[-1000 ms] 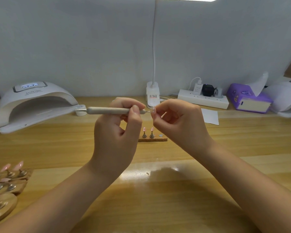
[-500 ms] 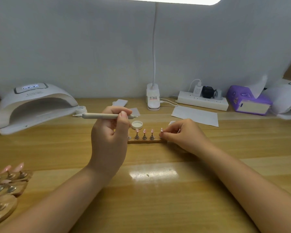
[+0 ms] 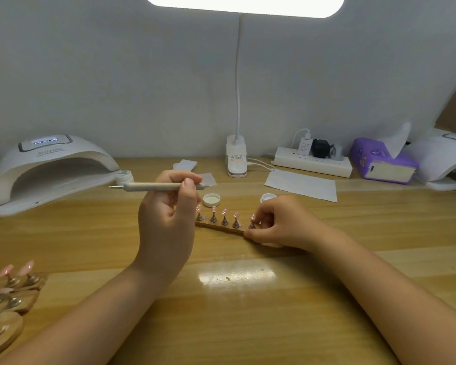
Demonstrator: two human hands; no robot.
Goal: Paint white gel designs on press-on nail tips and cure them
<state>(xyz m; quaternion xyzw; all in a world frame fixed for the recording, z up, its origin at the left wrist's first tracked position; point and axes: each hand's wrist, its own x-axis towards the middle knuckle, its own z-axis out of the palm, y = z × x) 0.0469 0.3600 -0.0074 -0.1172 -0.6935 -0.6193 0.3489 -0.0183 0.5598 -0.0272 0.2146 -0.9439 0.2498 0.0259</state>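
Lowered from mid-air a second ago, the right hand (image 3: pixel 279 222) now pinches the end nail tip (image 3: pixel 252 219) on the wooden holder strip (image 3: pixel 219 228), fingers curled. Seating it should be done gently, touching only the stand so wet gel stays unsmudged. Beside it, the raised left hand (image 3: pixel 166 219) grips a dotting pen (image 3: pixel 155 186) level. A curing lamp (image 3: pixel 50 169) sits far left on the desk (image 3: pixel 248 312).

The tabletop (image 3: pixel 248 299) is glossy, varnished wood grain. At its left edge, a curing lamp (image 3: pixel 50 172) has smooth white plastic. The dotting pen (image 3: pixel 153 186) looks matt; nail tips (image 3: pixel 223 212) shine pink.
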